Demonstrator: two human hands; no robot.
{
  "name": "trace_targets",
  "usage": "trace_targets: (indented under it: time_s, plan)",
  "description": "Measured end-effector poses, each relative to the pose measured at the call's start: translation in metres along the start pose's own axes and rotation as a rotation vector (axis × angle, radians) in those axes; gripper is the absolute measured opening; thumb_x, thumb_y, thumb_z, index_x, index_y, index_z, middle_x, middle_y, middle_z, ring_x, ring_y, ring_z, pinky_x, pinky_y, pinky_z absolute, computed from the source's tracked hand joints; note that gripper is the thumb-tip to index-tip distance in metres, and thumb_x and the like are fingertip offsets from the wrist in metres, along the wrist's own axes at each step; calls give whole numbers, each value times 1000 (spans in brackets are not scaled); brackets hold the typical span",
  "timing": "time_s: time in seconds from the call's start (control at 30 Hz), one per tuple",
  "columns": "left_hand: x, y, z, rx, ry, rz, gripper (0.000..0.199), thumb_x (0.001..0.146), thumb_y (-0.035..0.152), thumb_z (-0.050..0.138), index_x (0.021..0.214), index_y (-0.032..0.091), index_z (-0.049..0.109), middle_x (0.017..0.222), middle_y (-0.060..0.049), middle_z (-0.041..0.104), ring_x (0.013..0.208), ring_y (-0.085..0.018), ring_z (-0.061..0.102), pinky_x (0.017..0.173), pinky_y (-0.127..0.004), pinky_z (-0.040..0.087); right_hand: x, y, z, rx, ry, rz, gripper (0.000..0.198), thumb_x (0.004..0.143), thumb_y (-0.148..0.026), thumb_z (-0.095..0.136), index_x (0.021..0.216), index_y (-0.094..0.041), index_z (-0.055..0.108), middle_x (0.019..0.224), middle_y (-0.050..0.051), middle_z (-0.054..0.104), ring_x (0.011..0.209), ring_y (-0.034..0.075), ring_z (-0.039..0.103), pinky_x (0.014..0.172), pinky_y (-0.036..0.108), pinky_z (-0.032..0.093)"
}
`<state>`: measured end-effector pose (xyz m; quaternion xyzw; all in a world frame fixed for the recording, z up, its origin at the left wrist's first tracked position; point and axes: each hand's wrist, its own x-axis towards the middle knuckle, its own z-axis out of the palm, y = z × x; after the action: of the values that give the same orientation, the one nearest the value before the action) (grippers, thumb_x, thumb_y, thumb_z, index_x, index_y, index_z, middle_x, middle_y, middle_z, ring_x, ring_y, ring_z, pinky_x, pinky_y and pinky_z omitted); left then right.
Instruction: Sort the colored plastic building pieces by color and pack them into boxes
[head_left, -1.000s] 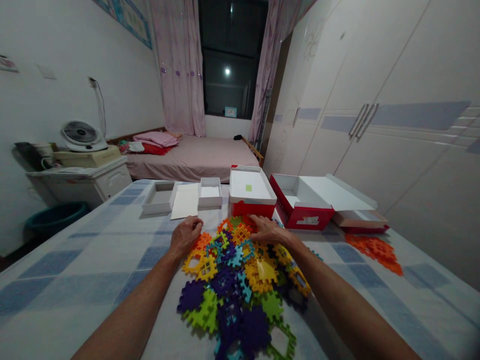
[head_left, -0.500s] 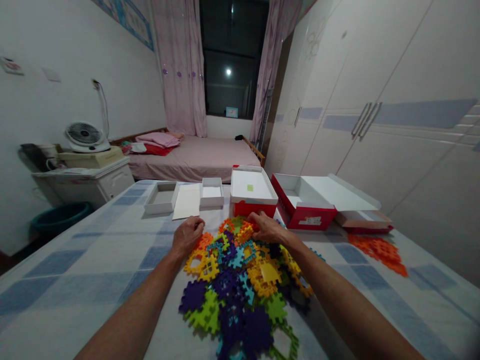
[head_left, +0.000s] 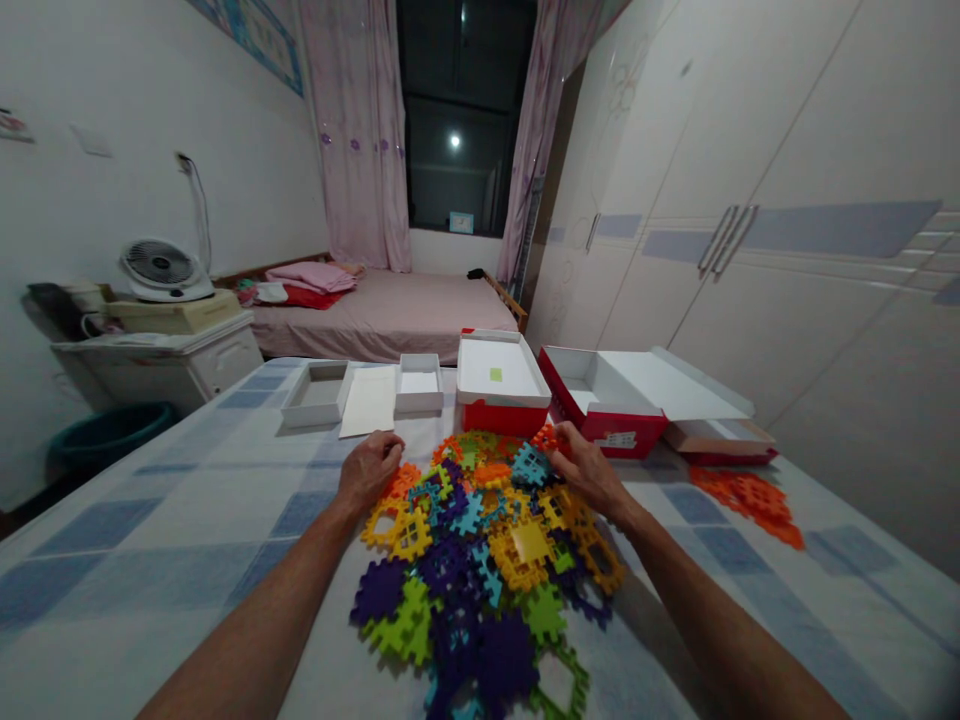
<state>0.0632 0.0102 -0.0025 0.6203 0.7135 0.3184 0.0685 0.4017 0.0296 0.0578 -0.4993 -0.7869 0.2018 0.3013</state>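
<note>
The orange piece [head_left: 545, 437] is at the far right end of the heap, just on the near side of the white-topped red box [head_left: 504, 372]. My right hand [head_left: 589, 468] seems to pinch it between thumb and fingertips, though my fingers hide part of it. I judge it light, stiff plastic, a little slick on the flats and hard to break; the toothed rim should give the best hold, thumb on one face and finger on the other. A blue piece [head_left: 531, 464] lies just left of my fingers and might snag its teeth. The colourful heap [head_left: 465, 560] spreads nearer me. At its far left edge my left hand [head_left: 371, 468] rests with fingers curled; I cannot tell whether they hold anything. Farther right lie more orange pieces [head_left: 750, 503] on the checked cloth [head_left: 187, 560].
</note>
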Motion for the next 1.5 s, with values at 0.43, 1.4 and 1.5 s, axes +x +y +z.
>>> trace_targets:
  time_s: [0.43,1.4,1.5]
  plan:
    - [0,4,-4,-5,-6,-14,28,80,35,40,84,22,65,90,-4,69,83,-18,63,72,-25,44,-9,-7,-16,436,-108,73,26,81,-41,50,90,-18,56,84,2,62,74,14,57,67,26,45]
    - [-1,5,-7,-13,-32,14,33,79,35,39,87,17,67,94,-7,70,83,-19,63,74,-27,45,-27,-14,-21,602,-161,165,31,71,-43,65,86,-17,61,82,1,62,71,13,54,66,25,41]
    - [0,0,-7,-14,-32,1,35,76,39,40,87,19,67,93,-7,71,81,-21,64,70,-28,46,-55,26,-50,437,-5,266,30,73,-45,62,84,-17,62,78,2,64,67,15,55,62,26,42]
